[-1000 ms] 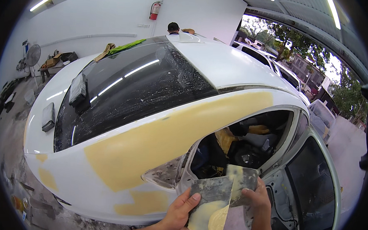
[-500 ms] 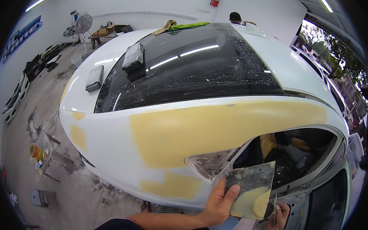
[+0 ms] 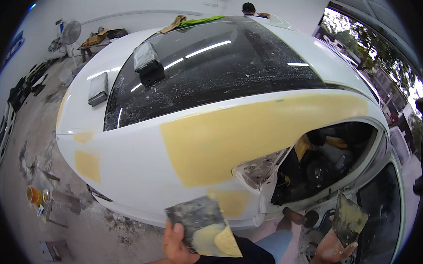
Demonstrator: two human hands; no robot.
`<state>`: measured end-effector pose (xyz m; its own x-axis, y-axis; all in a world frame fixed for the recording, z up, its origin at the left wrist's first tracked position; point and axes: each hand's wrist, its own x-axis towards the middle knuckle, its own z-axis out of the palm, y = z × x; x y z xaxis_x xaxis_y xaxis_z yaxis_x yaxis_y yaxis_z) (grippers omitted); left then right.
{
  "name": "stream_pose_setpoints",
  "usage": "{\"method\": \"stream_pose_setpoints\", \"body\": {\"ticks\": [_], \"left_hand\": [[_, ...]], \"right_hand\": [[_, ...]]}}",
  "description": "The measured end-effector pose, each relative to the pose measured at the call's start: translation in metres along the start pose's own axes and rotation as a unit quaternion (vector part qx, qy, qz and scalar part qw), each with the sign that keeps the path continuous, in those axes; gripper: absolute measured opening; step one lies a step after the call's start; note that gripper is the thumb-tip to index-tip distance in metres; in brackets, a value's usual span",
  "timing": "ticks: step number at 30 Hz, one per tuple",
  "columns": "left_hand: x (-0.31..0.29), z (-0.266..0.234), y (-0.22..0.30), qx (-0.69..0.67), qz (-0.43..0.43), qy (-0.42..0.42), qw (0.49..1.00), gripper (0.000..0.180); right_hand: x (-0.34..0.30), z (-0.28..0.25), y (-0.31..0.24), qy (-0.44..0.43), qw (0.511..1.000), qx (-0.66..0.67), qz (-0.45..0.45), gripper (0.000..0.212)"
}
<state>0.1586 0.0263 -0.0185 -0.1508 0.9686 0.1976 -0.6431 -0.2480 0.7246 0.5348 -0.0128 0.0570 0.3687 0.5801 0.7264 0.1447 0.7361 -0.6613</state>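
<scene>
My left hand [image 3: 178,248] grips a flat, dark-smeared mixing board [image 3: 196,218] by its near left edge, thumb on top. A mound of pale yellow body filler [image 3: 225,242] sits at its lower right corner. My right hand [image 3: 331,248] holds a thin, roughly square putty spreader [image 3: 351,218], dirty and smeared, upright beside the open car door. Beyond the board lies the white car body [image 3: 134,161] with a wide patch of smooth yellow filler [image 3: 211,146] along its rear side. A smaller yellow patch [image 3: 229,201] lies just behind the board.
Two wrapped blocks [image 3: 146,58] rest on the rear glass and trunk. The open car door [image 3: 380,219] stands at my right, next to the doorway. A low bench [image 3: 62,198] with a yellow-orange tub [image 3: 34,196] is at left. Another person [image 3: 249,9] is beyond the car.
My left hand has carried the board left, away from my right hand. My right hand has risen slightly and turned, showing the spreader's broad face. The whole view has shifted.
</scene>
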Motion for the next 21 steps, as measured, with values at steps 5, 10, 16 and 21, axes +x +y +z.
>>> {"method": "stream_pose_setpoints", "body": {"ticks": [5, 10, 16, 21], "left_hand": [[-0.02, -0.156, 0.057, -0.125, 0.119, 0.108, 0.979, 0.053], [-0.016, -0.19, 0.076, -0.169, 0.076, 0.289, 0.939, 0.051], [-0.008, -0.109, 0.086, -0.164, -0.017, 0.185, 0.969, 0.049], [-0.03, -0.01, 0.051, -0.189, -0.262, 0.067, 0.944, 0.046]], "right_hand": [[-0.049, 0.062, -0.046, 0.001, 0.984, -0.178, -0.005, 0.074], [-0.046, 0.128, -0.052, -0.047, 0.929, -0.365, -0.036, 0.077], [-0.058, 0.15, -0.039, -0.147, 0.966, -0.214, 0.005, 0.074], [-0.072, 0.119, -0.034, -0.031, 0.998, 0.038, 0.042, 0.072]]}}
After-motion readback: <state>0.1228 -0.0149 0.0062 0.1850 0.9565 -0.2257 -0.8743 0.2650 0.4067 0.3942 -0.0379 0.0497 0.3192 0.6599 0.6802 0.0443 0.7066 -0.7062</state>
